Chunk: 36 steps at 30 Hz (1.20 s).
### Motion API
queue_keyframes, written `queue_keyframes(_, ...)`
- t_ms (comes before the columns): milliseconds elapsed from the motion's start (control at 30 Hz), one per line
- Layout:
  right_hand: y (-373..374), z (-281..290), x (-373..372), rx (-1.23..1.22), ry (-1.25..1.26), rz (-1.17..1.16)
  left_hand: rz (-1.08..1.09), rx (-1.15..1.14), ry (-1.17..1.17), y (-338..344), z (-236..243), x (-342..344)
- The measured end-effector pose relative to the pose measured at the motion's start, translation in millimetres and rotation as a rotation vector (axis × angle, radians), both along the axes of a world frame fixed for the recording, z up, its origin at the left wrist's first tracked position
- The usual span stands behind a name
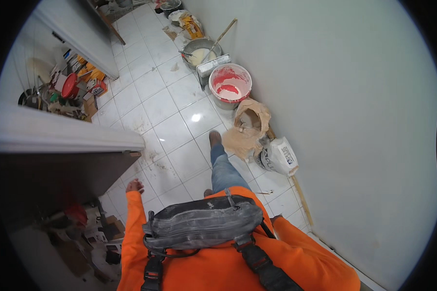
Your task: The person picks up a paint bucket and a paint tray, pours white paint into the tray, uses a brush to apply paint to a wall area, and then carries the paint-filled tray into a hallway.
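My left hand (135,185) hangs beside the end of the white wall on the left. Its fingers are loosely bent and a little apart, and nothing shows in them. Of my right hand (276,218), just a sliver appears at the end of the orange sleeve, low by the right wall; its fingers are hidden. Nearest to it on that side is a white bag with dark print (279,157). An open brown paper sack (252,116) sits beyond the bag, with brown paper spread on the floor beside it. A dusty black pouch (204,223) is strapped across my front.
A white bucket with red inside (230,82), a pale flat tool (213,64) and a grey tub of creamy mix (201,51) with a stick line the right wall. Boxes and a red lid (70,86) clutter the left room. White tiles (175,123) cover the floor.
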State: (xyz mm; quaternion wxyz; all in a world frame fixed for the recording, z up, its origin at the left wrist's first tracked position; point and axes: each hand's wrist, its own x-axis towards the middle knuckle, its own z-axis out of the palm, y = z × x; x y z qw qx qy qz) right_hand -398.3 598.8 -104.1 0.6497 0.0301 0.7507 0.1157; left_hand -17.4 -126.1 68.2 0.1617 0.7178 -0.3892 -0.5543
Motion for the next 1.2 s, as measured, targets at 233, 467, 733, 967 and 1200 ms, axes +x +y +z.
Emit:
queue_keyframes(233, -449.0, 50.0, -227.6, -0.483, 0.127, -0.148, -0.328, 0.355, -0.251, -81.0, -83.8, -125.6)
queue_keyframes(467, -783.9, 144.6, -454.6, -1.233, 0.267, -0.602, -0.727, 0.472, -0.380, -107.4, -124.4, -184.4)
queue_keyframes(733, -823.8, 51.6, -552.3, -0.800, 0.430, -0.146, 0.143, 0.196, -0.143, -318.5, -138.0, -249.2)
queue_keyframes(967, -902.9, 39.6, -593.3, -0.479, 0.166, -0.411, 0.318, 0.013, 0.194, -408.7, -8.9, -381.5)
queue_keyframes(1200, -1126.4, 73.9, -618.1, -0.643, 0.075, -0.048, -0.632, -0.042, -0.633, -247.9, -145.7, -366.7)
